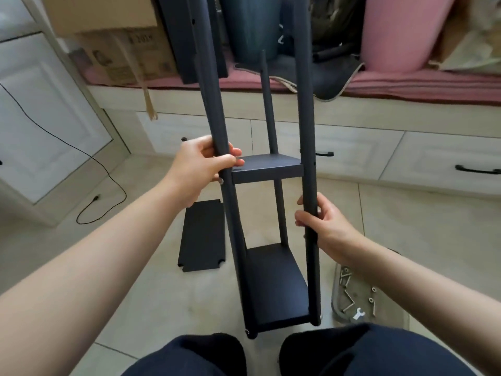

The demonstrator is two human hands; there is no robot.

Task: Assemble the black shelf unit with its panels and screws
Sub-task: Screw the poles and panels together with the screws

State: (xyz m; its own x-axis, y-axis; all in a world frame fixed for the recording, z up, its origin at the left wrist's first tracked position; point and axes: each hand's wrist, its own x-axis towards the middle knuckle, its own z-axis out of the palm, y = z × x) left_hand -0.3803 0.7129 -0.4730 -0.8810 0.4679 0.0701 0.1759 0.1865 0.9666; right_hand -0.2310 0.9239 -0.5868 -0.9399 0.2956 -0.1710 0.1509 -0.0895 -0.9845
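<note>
Loose panel (202,237): lying flat on the floor tiles, left of the frame, corner notches showing; not yet fitted, judging by its place apart from the posts.
Leaning panel (189,36): resting upright against the pink-cushioned bench (406,82) behind the left post; seemingly also waiting to be fitted.
Left hand (200,164): curling around the left front post (217,118), thumb and fingers wrapping it just above the middle shelf; grip pinching the post.
Screw head (221,181): showing pale on the left post beside the middle shelf edge, just below the left hand; whether fully tightened, impossible to tell.
Shelf unit (271,240): standing upright on the floor between the knees, partly built.
Middle shelf (267,168): sitting level between the posts, apparently fixed.
Bottom shelf (276,283): sitting in place near the feet of the posts.
Rear post (268,109): rising behind the shelves; a fourth post not visible.
Right hand (322,223): wrapping the right front post (306,118) below the middle shelf; grip pinching the post.
Hardware (355,291): lying loose in a clear bag at the far right, screws, nuts and a small wrench (359,312) unused.
Progress: roughly halfway, two shelves on, upper levels and remaining screws probably to come.
</note>
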